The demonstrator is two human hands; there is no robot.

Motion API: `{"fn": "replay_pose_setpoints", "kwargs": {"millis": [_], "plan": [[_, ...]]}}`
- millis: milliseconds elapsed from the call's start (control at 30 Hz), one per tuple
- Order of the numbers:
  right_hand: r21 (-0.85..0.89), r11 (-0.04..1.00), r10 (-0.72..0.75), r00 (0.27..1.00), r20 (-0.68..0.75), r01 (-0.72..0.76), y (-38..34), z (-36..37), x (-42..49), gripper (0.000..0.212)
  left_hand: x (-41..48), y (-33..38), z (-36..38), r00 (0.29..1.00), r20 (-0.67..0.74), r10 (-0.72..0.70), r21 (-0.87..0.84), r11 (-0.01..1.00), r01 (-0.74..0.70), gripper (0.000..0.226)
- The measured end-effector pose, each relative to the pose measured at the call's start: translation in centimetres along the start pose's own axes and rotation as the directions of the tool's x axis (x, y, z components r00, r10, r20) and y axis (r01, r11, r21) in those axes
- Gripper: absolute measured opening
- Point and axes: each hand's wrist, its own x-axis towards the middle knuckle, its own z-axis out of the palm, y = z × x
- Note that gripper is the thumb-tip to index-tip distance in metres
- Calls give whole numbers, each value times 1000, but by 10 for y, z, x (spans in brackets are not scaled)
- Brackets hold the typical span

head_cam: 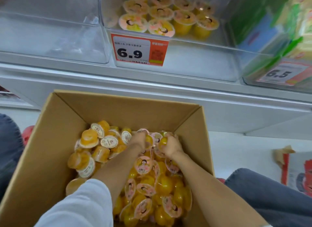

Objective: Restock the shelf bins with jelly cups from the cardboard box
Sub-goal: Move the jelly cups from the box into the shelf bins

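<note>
- Head view, cardboard box point(50, 142): open at the top, right below you, in front of the white shelf point(152, 84) and between your knees point(253, 184) in blue jeans.
- Contents, jelly cups point(152, 193): a loose heap on the box floor. Yellow ones with pink picture lids fill the right side. The orange cups point(94, 142) with white lids lie on the left.
- Your left hand point(139, 139): it reaches from a pale sleeve point(81, 206) to the far end of the heap. The fingers point(143, 134) are curled down among the cups with their tips buried, so you cannot tell whether they close on one.
- Your right hand point(171, 145): just beside the left, at the same far end. Its fingers are wrapped round a yellow jelly cup point(163, 141), which sits against the palm at the top of the heap.
- Middle shelf bin point(202, 61): clear plastic, above the box. The stocked cups point(162, 13) stand upright in rows toward its back.
- Price tag point(139, 49): orange-bordered, reads 6.9, fixed to the front wall of the middle bin.
- Left bin point(50, 32): clear plastic, touching the middle bin's left wall.
- Right bin point(253, 64): holds green packs point(253, 23), blurred, and carries a second tag point(283, 73) reading 6.5.
</note>
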Motion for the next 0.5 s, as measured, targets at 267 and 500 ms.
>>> {"fn": "replay_pose_setpoints", "kwargs": {"millis": [267,500], "plan": [[683,730,130,984,-118,-15,-30,-41,-25,30,-46,9,-73,969,200,-144,-864,440,244,43],[847,498,-180,977,-110,187,-67,-111,-84,52,-115,40,-168,949,285,135,-951,165,262,46]]}}
